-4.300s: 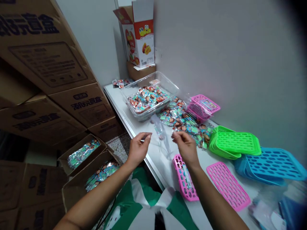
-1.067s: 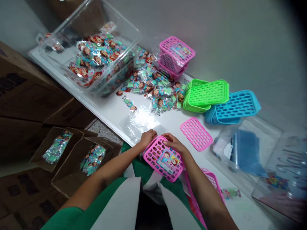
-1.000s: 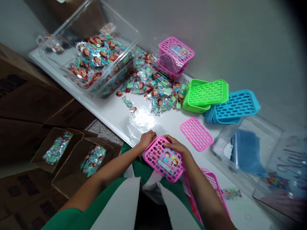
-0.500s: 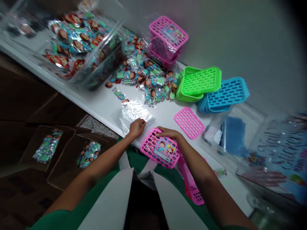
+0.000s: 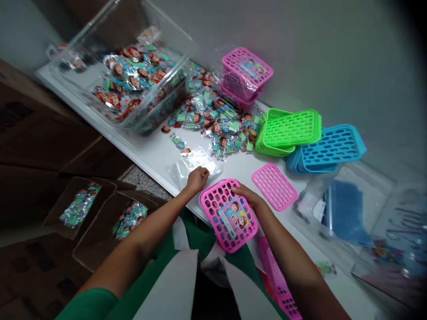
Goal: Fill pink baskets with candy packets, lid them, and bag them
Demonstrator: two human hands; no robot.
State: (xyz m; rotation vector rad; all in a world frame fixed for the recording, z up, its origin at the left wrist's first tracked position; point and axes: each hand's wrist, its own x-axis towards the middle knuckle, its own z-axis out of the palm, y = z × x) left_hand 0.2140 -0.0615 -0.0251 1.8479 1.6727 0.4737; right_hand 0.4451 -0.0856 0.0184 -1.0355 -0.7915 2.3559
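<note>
Right hand (image 5: 248, 194) grips, thumb (image 5: 238, 190) laid on top, other fingers largely hidden. Right forearm (image 5: 288, 246), bare, slants back from the grip toward the body. Left hand (image 5: 197, 179) floats left of the grip, not touching the right; digits curled inward, full closure unclear. Left forearm (image 5: 150, 226), also bare, trails back leftward.

"Stick" — label (image 5: 235, 218) on pink basket lid (image 5: 221, 198), "Nail" — blurred, on right-hand panel (image 5: 400, 240)
</note>
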